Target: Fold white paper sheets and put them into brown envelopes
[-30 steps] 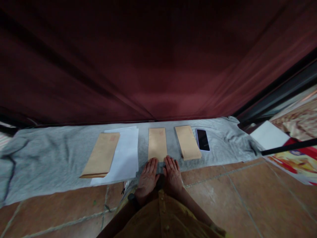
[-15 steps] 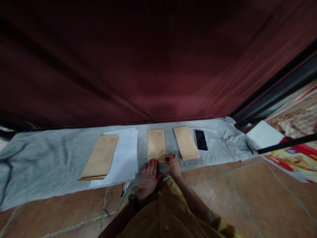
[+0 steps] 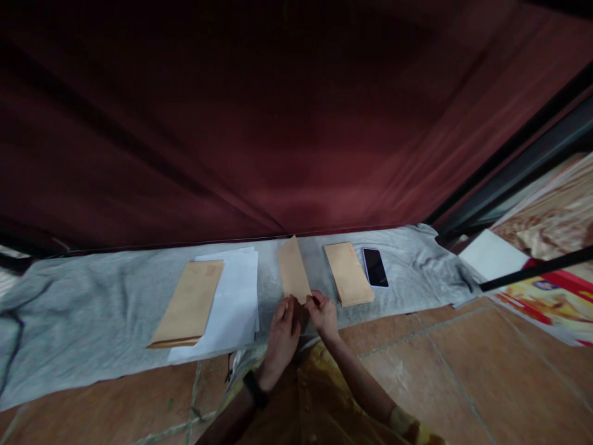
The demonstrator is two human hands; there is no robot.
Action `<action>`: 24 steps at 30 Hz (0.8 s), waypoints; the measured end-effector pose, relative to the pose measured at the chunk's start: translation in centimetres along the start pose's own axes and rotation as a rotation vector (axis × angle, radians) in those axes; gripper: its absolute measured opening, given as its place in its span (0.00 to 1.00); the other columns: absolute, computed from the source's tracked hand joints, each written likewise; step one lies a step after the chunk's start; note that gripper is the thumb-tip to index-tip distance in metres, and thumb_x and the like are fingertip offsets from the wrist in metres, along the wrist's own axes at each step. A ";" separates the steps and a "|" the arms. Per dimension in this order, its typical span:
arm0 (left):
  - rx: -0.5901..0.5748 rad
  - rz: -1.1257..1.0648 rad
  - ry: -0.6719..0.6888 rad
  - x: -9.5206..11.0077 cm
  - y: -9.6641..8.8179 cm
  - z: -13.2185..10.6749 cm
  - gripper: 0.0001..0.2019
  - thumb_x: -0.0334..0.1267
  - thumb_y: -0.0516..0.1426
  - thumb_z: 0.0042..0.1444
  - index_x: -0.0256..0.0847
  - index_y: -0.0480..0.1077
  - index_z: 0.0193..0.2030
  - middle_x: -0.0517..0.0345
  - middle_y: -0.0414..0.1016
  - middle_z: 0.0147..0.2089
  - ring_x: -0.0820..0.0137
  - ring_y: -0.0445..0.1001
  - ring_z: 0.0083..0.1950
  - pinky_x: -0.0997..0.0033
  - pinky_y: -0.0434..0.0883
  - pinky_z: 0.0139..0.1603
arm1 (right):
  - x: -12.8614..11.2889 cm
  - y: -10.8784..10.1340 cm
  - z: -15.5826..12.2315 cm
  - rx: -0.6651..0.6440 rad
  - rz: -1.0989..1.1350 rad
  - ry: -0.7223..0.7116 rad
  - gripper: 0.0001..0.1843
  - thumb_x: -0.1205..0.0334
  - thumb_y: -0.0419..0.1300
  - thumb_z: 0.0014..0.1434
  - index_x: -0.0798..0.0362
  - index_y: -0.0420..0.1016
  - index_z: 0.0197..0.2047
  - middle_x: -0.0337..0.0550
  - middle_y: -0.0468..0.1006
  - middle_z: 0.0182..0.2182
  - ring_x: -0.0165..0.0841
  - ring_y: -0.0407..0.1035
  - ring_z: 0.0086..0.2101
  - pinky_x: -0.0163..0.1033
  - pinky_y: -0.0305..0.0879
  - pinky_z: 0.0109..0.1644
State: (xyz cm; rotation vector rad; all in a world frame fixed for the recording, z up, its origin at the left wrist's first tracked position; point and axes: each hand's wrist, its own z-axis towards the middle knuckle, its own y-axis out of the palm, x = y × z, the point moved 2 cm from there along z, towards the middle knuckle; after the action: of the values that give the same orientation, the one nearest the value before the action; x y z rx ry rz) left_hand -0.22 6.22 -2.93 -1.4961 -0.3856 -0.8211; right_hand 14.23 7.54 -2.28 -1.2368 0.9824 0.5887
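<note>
A brown paper envelope [image 3: 293,269] is tilted up off the grey cloth in front of me, its near end between my two hands. My left hand [image 3: 283,334], with a dark band at the wrist, pinches the near left corner. At the near right corner, the fingers of my right hand [image 3: 323,315] are closed on the same envelope. To the right lies a stack of brown envelopes [image 3: 349,274]. Over on the left, more brown envelopes [image 3: 189,303] rest partly on white paper sheets [image 3: 234,303].
A phone [image 3: 375,267] lies right of the right-hand stack. The grey cloth [image 3: 102,303] runs along a dark red fabric wall [image 3: 296,154]. Tiled floor [image 3: 417,364] shows on my side. At the far right are a dark metal bar [image 3: 537,270] and a colourful printed box [image 3: 546,303].
The middle envelope, flat on the cloth before, is now lifted and tilted. My left hand has gone from lying flat on its near edge to pinching its corner.
</note>
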 end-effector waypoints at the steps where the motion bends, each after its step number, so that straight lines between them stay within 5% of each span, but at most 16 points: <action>1: 0.019 -0.167 -0.075 0.5 -0.4 0.5 0.24 0.39 0.49 0.65 0.38 0.64 0.66 0.44 0.65 0.69 0.59 0.63 0.70 0.52 0.63 0.70 | -0.9 -0.6 0.0 0.029 -0.077 -0.066 0.16 0.55 0.51 0.67 0.52 0.79 0.39 0.44 0.83 0.33 0.35 0.76 0.33 0.34 0.68 0.37; 6: 0.006 -0.897 -0.331 3.5 -1.6 2.4 0.26 0.58 0.55 0.60 0.38 0.74 0.52 0.43 0.78 0.54 0.57 0.76 0.56 0.56 0.74 0.56 | -4.3 -1.8 -1.0 0.037 -0.459 -0.400 0.14 0.65 0.55 0.66 0.50 0.78 0.51 0.46 0.82 0.38 0.35 0.75 0.39 0.36 0.67 0.45; 10: 0.060 -1.215 -0.457 4.1 -1.4 2.6 0.22 0.55 0.66 0.47 0.37 0.76 0.40 0.49 0.81 0.44 0.62 0.79 0.47 0.62 0.74 0.52 | -4.4 -0.8 -2.5 -0.003 -0.557 -0.456 0.17 0.71 0.58 0.58 0.51 0.79 0.49 0.47 0.81 0.39 0.38 0.73 0.39 0.39 0.68 0.45; 17: 0.090 -1.232 -0.510 1.7 -1.0 2.8 0.20 0.50 0.68 0.43 0.37 0.75 0.37 0.52 0.82 0.39 0.63 0.80 0.43 0.62 0.74 0.50 | -2.8 -0.3 -3.3 -0.033 -0.215 -0.476 0.21 0.70 0.52 0.63 0.51 0.73 0.57 0.47 0.79 0.44 0.36 0.73 0.44 0.40 0.70 0.52; 24: -0.031 -1.079 -0.617 -1.6 -1.3 2.7 0.21 0.48 0.68 0.44 0.37 0.74 0.41 0.51 0.82 0.36 0.63 0.81 0.35 0.63 0.77 0.40 | 2.5 -1.5 -2.8 0.244 -0.070 -0.249 0.18 0.64 0.51 0.66 0.49 0.70 0.57 0.48 0.74 0.47 0.39 0.71 0.47 0.47 0.72 0.51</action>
State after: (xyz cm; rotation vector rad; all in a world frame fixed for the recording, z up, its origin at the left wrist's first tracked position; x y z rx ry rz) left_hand -1.54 9.33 -2.85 -1.5040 -1.7402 -1.1515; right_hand 15.89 4.17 -3.72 -0.9517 0.7730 0.5357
